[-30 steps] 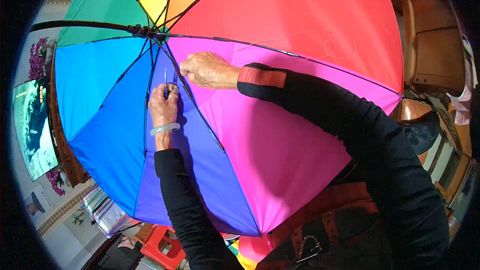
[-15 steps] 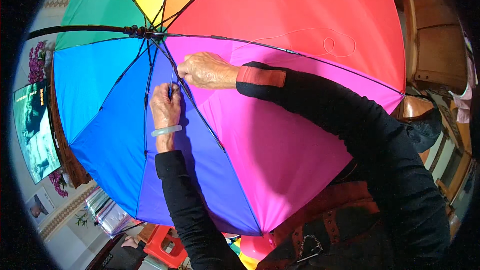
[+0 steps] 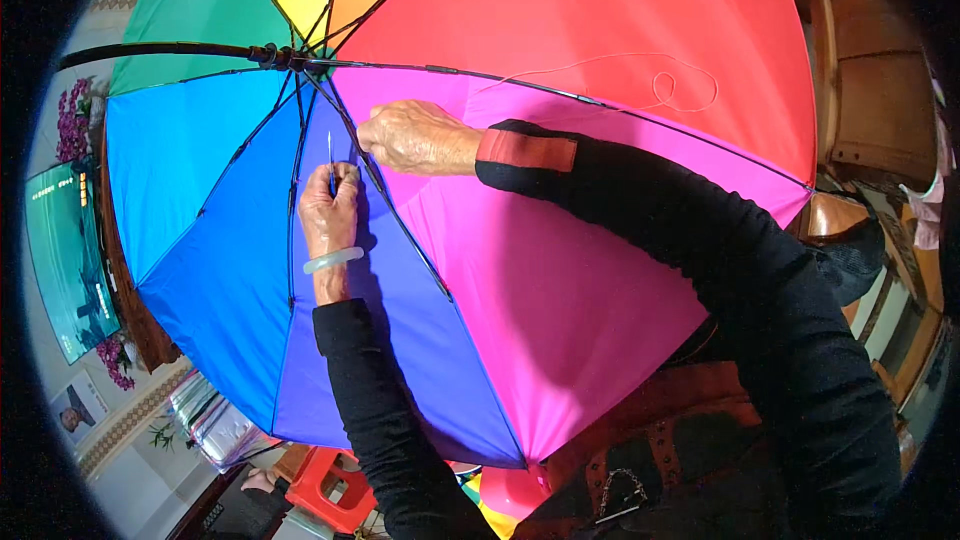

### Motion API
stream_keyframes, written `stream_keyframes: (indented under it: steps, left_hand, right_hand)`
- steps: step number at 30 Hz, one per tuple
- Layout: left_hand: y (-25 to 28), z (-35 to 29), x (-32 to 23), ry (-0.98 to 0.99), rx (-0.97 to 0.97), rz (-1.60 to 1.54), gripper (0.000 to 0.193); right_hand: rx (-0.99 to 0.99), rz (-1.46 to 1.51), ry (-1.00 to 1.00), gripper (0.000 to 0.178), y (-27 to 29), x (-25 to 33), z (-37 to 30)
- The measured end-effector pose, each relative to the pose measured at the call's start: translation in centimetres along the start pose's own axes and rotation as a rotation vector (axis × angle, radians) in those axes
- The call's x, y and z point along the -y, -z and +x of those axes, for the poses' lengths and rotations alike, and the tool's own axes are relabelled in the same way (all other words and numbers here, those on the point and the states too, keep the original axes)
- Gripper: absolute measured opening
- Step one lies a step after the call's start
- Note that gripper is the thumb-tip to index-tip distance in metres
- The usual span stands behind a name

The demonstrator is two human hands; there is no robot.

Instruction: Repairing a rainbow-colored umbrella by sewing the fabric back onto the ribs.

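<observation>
Umbrella (image 3: 570, 280), multicoloured, opened, inner side and ribs showing; spreads behind both hands, hub above them.
Tool (image 3: 331, 152), thin, pointed, in front of the purple panel; its lower end between the left hand's fingertips, its tip rising above them toward the hub.
Left hand (image 3: 328, 215): narrow pinch on the tool.
Right hand (image 3: 420, 138): fingers curled, beside a rib (image 3: 425, 265); cannot tell whether it grips anything.
Thread (image 3: 665, 90): loose, looped over the red panel, above the right wrist.
</observation>
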State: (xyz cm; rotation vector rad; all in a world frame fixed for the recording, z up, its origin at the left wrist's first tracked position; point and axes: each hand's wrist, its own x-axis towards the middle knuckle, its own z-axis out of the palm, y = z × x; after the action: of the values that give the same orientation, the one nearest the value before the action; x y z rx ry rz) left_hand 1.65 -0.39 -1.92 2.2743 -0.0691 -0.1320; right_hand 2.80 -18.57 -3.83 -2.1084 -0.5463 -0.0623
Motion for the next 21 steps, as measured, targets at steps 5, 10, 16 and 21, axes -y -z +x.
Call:
stream_keyframes:
  steps: [5,10,16,21]
  left_hand:
    - [-0.1,0.0,-0.5,0.040,0.041,-0.025,0.005]
    - [-0.6,0.6,-0.2,-0.084,0.032,0.101,0.007]
    - [-1.0,0.8,0.0,-0.232,-0.037,0.177,0.011]
    - [-2.4,-0.4,-1.6,0.122,-0.164,-0.231,0.019]
  right_hand:
    - [-0.004,-0.008,0.008,0.009,0.0,-0.4,0.0]
    - [-0.001,0.017,-0.024,0.009,0.1,-0.7,-0.2]
    - [-0.024,-0.002,-0.003,0.010,-0.1,0.1,0.4]
    - [0.020,-0.125,-0.011,0.009,0.0,-0.5,0.8]
